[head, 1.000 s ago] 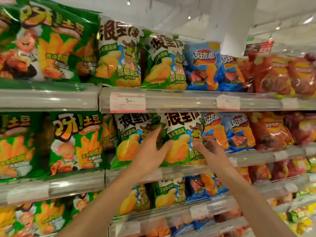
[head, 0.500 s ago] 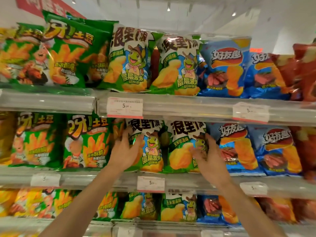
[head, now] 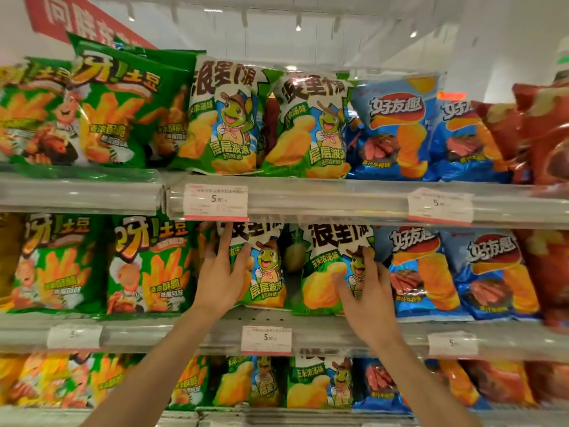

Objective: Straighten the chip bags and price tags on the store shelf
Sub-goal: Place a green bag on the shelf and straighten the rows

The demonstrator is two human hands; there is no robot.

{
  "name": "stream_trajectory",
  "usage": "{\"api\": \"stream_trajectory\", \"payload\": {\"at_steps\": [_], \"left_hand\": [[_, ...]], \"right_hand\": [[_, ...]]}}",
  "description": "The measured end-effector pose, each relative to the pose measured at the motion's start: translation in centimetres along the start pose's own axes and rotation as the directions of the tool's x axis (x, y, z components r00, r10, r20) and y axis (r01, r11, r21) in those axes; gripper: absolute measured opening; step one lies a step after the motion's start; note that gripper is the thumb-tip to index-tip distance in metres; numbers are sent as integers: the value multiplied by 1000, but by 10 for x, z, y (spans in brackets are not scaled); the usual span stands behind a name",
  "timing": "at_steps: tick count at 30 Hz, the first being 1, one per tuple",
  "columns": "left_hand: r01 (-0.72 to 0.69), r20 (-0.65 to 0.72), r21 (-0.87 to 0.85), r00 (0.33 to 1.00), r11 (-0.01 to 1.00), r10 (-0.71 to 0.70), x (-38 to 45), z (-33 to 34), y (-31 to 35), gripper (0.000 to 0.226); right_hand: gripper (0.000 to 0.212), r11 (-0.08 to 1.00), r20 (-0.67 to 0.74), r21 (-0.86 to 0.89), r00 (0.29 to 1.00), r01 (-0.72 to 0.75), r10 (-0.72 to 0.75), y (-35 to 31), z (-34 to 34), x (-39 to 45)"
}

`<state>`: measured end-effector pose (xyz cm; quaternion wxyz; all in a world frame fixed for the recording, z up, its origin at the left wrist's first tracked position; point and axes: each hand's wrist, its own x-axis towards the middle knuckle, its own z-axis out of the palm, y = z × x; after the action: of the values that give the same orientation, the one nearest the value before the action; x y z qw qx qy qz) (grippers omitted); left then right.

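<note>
Two green-and-white frog chip bags stand side by side on the middle shelf. My left hand (head: 223, 272) lies flat with spread fingers on the left edge of the left frog bag (head: 266, 269). My right hand (head: 366, 291) presses on the front right of the right frog bag (head: 323, 272), fingers spread. A dark gap shows between the two bags. A price tag (head: 266, 339) reading 5.90 sits in the rail just below them. Another price tag (head: 215, 201) hangs on the rail above.
Green fries bags (head: 147, 266) stand left of my hands, blue chip bags (head: 421, 272) and red bags (head: 548, 272) to the right. The upper shelf (head: 338, 195) and lower shelf hold the same brands. More price tags (head: 440, 205) sit in the clear rails.
The view has swung left and closer to the shelf. My left hand has shifted from the gap between the frog bags to the left bag's edge; my right hand stays on the right bag.
</note>
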<state>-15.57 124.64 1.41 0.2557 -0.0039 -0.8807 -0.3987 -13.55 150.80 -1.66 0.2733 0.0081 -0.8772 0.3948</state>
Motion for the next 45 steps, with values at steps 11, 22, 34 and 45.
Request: {"api": "stream_trajectory", "payload": {"at_steps": [11, 22, 34, 45], "left_hand": [[-313, -154, 385, 906, 868, 395, -21, 3, -17, 60], [-392, 63, 526, 903, 754, 426, -28, 31, -26, 67], [-365, -102, 192, 916, 911, 388, -91, 29, -26, 60], [-198, -7, 155, 979, 968, 201, -189, 28, -47, 53]], "right_hand": [[70, 860, -17, -424, 946, 285, -323, -3, 12, 0], [66, 807, 176, -513, 956, 293, -235, -2, 21, 3], [70, 962, 110, -176, 975, 209, -192, 9, -18, -57], [67, 976, 194, -140, 971, 169, -140, 62, -14, -146]]}}
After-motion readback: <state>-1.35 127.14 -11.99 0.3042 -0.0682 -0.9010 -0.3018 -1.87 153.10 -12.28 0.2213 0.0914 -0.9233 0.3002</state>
